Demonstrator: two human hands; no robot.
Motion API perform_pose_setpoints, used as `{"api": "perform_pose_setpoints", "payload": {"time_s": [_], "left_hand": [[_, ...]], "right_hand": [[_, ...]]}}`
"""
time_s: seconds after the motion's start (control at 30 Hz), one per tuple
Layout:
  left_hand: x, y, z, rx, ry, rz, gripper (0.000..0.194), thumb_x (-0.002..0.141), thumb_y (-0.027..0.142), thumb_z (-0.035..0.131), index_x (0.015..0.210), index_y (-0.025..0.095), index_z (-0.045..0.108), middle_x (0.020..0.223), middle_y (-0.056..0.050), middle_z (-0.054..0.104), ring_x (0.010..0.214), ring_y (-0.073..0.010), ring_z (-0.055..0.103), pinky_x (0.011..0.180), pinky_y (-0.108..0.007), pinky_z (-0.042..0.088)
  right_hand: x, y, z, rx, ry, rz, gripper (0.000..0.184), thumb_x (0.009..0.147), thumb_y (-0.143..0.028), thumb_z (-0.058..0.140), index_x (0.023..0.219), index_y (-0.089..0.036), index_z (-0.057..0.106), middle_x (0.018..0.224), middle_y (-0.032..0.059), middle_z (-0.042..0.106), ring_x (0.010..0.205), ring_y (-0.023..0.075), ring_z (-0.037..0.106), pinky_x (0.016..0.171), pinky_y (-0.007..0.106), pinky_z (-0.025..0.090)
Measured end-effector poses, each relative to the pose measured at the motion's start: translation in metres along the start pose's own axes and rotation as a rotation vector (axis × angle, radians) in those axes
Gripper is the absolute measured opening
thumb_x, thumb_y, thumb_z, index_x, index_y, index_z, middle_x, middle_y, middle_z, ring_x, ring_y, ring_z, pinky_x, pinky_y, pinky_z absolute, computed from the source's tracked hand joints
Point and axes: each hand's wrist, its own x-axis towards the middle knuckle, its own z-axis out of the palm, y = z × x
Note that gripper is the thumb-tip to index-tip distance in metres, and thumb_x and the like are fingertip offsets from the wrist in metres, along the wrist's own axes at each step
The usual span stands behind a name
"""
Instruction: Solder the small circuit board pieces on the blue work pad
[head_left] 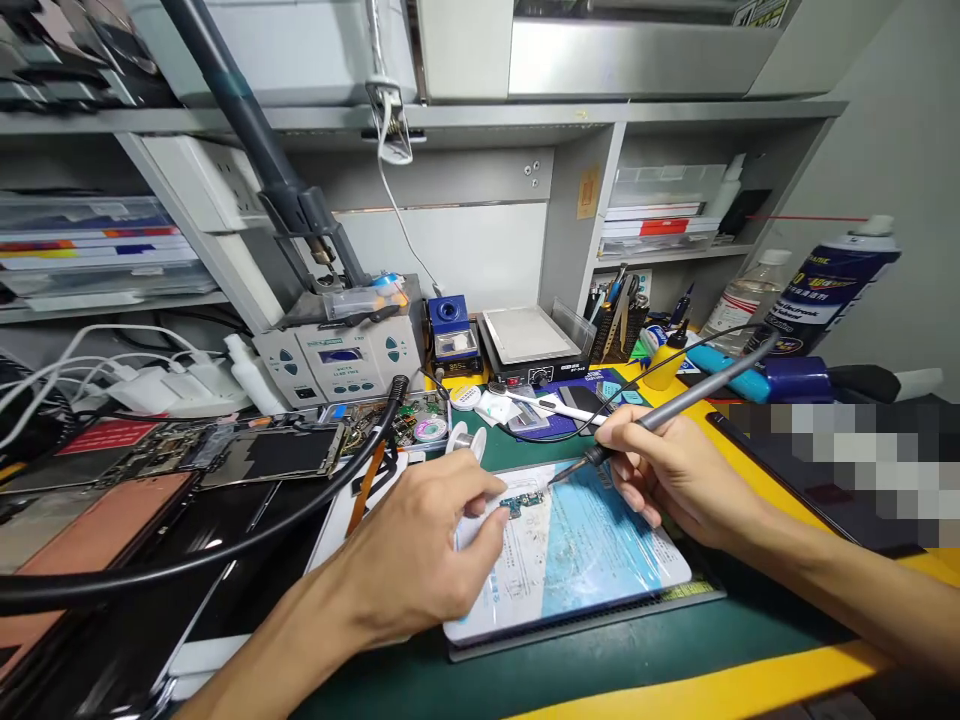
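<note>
Green matting covered the yellow-edged counter [390,680], and a printed sheet under clear plastic [592,560] lay on it. A small green circuit board [521,503] sat on this sheet, its individual components too small to make out. The board looked light, stiff and fragile, and it could easily skid on the slick plastic. Its bare edges seemed the safest place to take hold of it, away from the tiny parts.

The left hand [405,550] rested just left of the board, with its fingers [480,488] bunched together and reaching the board's near end; whether they were clamping it could not be told. Right of the board, the right hand [667,470] had its fingers curled around the grey handle of a soldering iron [675,420], with the tip close to the board.

Beyond the board stood a white reel of solder [465,440], and further left lay several opened phone boards [262,455]. Farther back from the board were a hot-air rework station [337,360] and a preheater plate [532,335], while a blue spray can [832,300] stood to the far right. A grey shelf [420,115] ran above them all.
</note>
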Motion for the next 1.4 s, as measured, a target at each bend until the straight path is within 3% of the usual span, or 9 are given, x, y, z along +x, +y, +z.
{"api": "perform_pose_setpoints", "payload": {"time_s": [0.17,0.27,0.4,0.5,0.63,0.73,0.83,1.23,1.4], "left_hand": [[0.006,0.001,-0.008,-0.153,0.030,-0.107,0.019,0.089,0.022,0.060,0.076,0.017,0.072,0.067,0.000,0.060,0.061,-0.0119,0.048,0.056,-0.026,0.034],[0.008,-0.007,-0.014,-0.210,0.150,-0.180,0.022,0.094,0.028,0.058,0.077,0.016,0.067,0.067,0.002,0.059,0.056,-0.0094,0.044,0.053,-0.024,0.035],[0.009,-0.019,-0.029,-0.302,0.387,-0.312,0.028,0.103,0.036,0.047,0.094,0.015,0.062,0.075,0.002,0.060,0.060,-0.0095,0.054,0.055,-0.023,0.046],[0.004,-0.021,-0.042,-0.348,0.494,-0.409,0.029,0.099,0.039,0.058,0.114,0.014,0.062,0.100,-0.005,0.067,0.078,-0.0148,0.065,0.068,-0.031,0.057],[-0.015,-0.018,-0.059,-0.358,0.556,-0.498,0.033,0.098,0.037,0.060,0.122,0.015,0.061,0.116,-0.009,0.066,0.094,-0.0200,0.067,0.080,-0.039,0.059],[-0.031,-0.017,-0.070,-0.331,0.561,-0.553,0.034,0.098,0.037,0.060,0.124,0.016,0.060,0.119,-0.009,0.065,0.098,-0.0212,0.067,0.082,-0.041,0.058],[-0.042,-0.018,-0.077,-0.273,0.540,-0.591,0.034,0.097,0.036,0.061,0.125,0.016,0.060,0.121,-0.009,0.064,0.099,-0.0217,0.067,0.083,-0.042,0.058],[-0.041,-0.006,-0.121,0.091,0.365,-0.617,0.035,0.097,0.036,0.062,0.125,0.016,0.060,0.124,-0.010,0.064,0.105,-0.0238,0.065,0.088,-0.044,0.057],[-0.039,-0.001,-0.118,0.217,0.240,-0.569,0.034,0.097,0.036,0.062,0.125,0.016,0.061,0.124,-0.009,0.063,0.106,-0.0244,0.065,0.089,-0.045,0.057]], "right_hand": [[0.001,0.000,-0.001,0.006,-0.058,0.002,0.027,0.076,-0.035,0.076,0.070,-0.019,0.056,0.044,-0.0083,0.051,0.030,0.0087,0.049,0.023,0.015,0.036],[0.003,0.000,-0.002,0.005,-0.088,0.006,0.030,0.080,-0.037,0.074,0.069,-0.019,0.053,0.046,-0.0065,0.054,0.030,0.0079,0.049,0.024,0.014,0.035],[0.006,0.000,-0.004,0.001,-0.114,0.009,0.030,0.087,-0.032,0.069,0.066,-0.018,0.051,0.048,-0.0062,0.053,0.031,0.0061,0.046,0.025,0.015,0.034],[0.008,0.001,-0.005,-0.015,-0.124,0.026,0.029,0.095,-0.030,0.064,0.072,-0.016,0.055,0.053,-0.0081,0.052,0.034,0.0042,0.044,0.029,0.015,0.033],[0.010,0.001,-0.007,-0.034,-0.129,0.058,0.020,0.099,-0.033,0.061,0.097,-0.014,0.064,0.075,-0.0036,0.063,0.050,0.0067,0.055,0.044,0.019,0.047],[0.012,0.001,-0.009,-0.024,-0.133,0.073,0.024,0.098,-0.034,0.062,0.112,-0.015,0.065,0.099,0.0040,0.069,0.073,0.0144,0.067,0.062,0.029,0.058],[0.012,0.001,-0.010,-0.011,-0.142,0.086,0.028,0.098,-0.034,0.062,0.119,-0.015,0.064,0.111,0.0070,0.068,0.087,0.0189,0.069,0.073,0.036,0.060],[0.011,-0.003,-0.012,-0.007,-0.177,0.099,0.029,0.098,-0.034,0.063,0.120,-0.015,0.063,0.113,0.0077,0.068,0.089,0.0196,0.069,0.075,0.037,0.059],[0.011,-0.003,-0.013,-0.003,-0.192,0.099,0.025,0.098,-0.034,0.062,0.114,-0.015,0.064,0.103,0.0052,0.069,0.078,0.0157,0.068,0.066,0.031,0.059]]}}
